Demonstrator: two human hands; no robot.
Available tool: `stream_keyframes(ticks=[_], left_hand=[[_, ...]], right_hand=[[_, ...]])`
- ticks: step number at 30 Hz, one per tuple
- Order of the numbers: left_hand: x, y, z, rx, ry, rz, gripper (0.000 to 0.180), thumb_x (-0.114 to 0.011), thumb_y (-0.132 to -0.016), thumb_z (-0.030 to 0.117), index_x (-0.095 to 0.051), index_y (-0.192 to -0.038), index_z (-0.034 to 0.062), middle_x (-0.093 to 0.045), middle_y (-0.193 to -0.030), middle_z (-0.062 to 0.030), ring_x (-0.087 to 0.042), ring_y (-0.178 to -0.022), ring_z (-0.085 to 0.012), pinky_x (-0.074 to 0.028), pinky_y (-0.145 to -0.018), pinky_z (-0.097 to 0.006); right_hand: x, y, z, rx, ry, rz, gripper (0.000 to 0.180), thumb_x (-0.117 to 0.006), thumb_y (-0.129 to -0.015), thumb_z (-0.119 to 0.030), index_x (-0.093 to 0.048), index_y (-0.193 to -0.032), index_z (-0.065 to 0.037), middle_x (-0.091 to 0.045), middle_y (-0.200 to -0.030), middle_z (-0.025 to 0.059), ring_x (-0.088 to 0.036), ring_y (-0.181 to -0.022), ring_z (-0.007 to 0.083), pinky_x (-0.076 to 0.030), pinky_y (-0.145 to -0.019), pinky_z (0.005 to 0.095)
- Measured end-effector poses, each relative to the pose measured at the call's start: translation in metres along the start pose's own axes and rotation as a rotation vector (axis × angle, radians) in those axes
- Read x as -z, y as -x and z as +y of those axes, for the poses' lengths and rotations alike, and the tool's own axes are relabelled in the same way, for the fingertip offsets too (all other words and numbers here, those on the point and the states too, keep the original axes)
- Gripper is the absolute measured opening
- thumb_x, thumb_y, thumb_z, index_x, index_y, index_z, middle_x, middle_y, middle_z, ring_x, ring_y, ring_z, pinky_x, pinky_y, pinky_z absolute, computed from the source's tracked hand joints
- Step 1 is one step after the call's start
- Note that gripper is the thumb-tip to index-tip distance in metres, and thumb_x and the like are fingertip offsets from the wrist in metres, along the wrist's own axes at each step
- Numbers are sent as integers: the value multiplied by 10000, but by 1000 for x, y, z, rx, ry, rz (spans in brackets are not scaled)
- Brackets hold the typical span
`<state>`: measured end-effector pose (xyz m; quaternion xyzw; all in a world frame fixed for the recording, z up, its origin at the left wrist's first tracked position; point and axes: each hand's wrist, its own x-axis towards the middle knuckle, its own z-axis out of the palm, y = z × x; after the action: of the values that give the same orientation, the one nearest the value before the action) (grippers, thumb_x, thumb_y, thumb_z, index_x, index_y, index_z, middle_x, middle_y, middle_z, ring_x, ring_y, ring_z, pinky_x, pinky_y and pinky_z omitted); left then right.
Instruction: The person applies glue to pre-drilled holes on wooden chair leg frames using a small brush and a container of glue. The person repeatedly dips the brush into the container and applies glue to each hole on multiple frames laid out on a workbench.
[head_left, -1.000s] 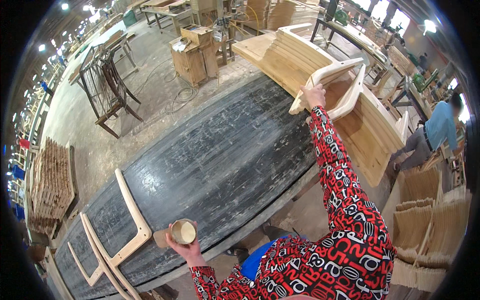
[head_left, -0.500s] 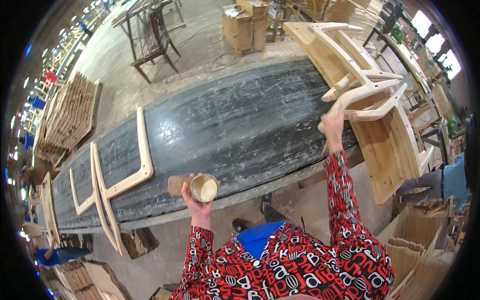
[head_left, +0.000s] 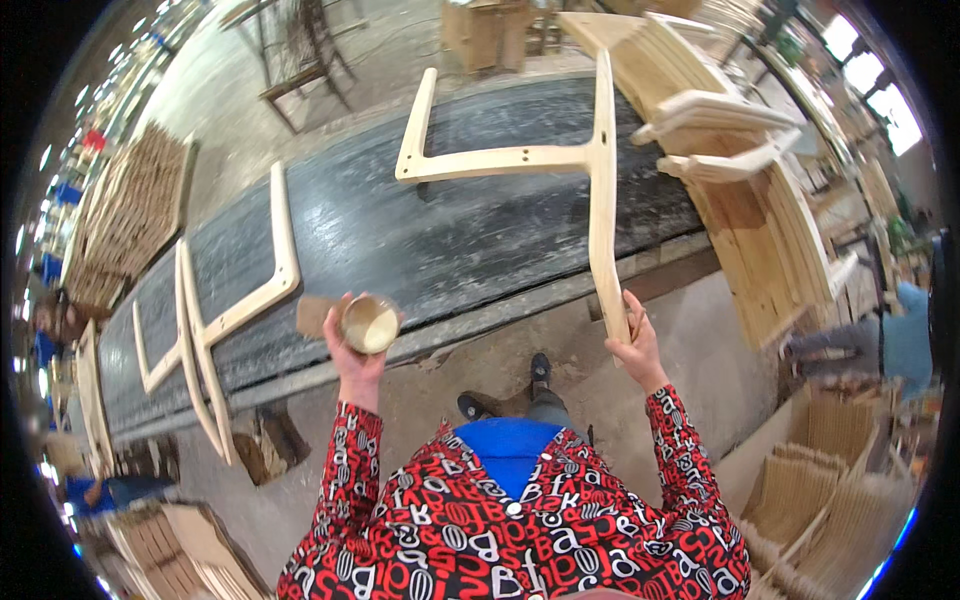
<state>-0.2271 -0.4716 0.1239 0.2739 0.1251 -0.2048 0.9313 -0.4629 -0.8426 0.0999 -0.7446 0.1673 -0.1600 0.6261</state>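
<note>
My right hand (head_left: 642, 346) is closed around the lower end of a pale wooden chair side frame (head_left: 602, 225). That frame reaches over the right half of the dark table, its crosspiece and shorter leg pointing left; whether it touches the tabletop I cannot tell. In my left hand (head_left: 357, 368) is a round cup (head_left: 371, 325) with cream-coloured stuff inside, held over the table's near edge. A flat brown piece (head_left: 316, 315) sticks out beside the cup, its kind unclear. Two similar frames (head_left: 240, 312) lie at the table's left, one overlapping the other.
The long, scuffed dark table (head_left: 330, 240) spans the view. At its right end, more frames (head_left: 730, 135) rest on stacked wooden boards (head_left: 745, 230). Wood stacks stand at far left (head_left: 130, 215) and lower right (head_left: 800, 500). A person in blue (head_left: 905, 335) is at the right.
My right hand has drawn one chair side frame from the pile leftward over the table and now grips its near end. My left hand has shifted slightly left and up with the cup.
</note>
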Motion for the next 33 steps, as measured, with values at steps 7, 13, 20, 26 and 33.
stream_keyframes(ticks=[7, 13, 20, 26, 33], left_hand=[[-9, 3, -12, -30, 124, 13, 366, -533, -875, 379, -562, -1133, 121, -610, -1100, -99, -564, -1072, -311, -410, -923, -637], [-9, 16, -39, -67, 156, 90, 351, -522, -880, 390, -566, -1124, 141, -613, -1105, -86, -574, -1057, -309, -418, -902, -644], [13, 41, -42, -140, 164, 141, 342, -501, -885, 401, -577, -1114, 158, -615, -1110, -71, -578, -1059, -309, -396, -931, -643], [42, 65, -2, -225, 129, 324, 375, -508, -865, 410, -585, -1117, 143, -593, -1134, -89, -557, -1074, -302, -441, -880, -635], [81, 88, 53, -326, -19, 456, 431, -531, -839, 441, -562, -1174, 171, -582, -1162, -39, -532, -1116, -277, -421, -933, -595]], right_hand=[[36, 28, 75, -144, 393, -301, 922, -649, -709, -107, -129, -1470, -101, -561, -1183, 230, -572, -1093, 325, -456, -911, 349], [-8, -35, 90, -294, 711, -395, 997, -675, -708, -252, -45, -1472, -135, -651, -952, 236, -632, -854, 404, -519, -760, 439], [-47, -82, 93, -67, 893, -583, 954, -618, -749, -253, -10, -1454, -47, -649, -807, 233, -633, -728, 407, -518, -665, 480], [-127, -76, 77, -10, 981, -651, 975, -624, -745, -312, -18, -1447, -11, -636, -724, 221, -629, -670, 395, -509, -615, 472], [-159, -89, 58, 112, 954, -561, 701, -560, -788, -573, -455, -1272, -78, -646, -772, 196, -639, -741, 358, -513, -657, 436]])
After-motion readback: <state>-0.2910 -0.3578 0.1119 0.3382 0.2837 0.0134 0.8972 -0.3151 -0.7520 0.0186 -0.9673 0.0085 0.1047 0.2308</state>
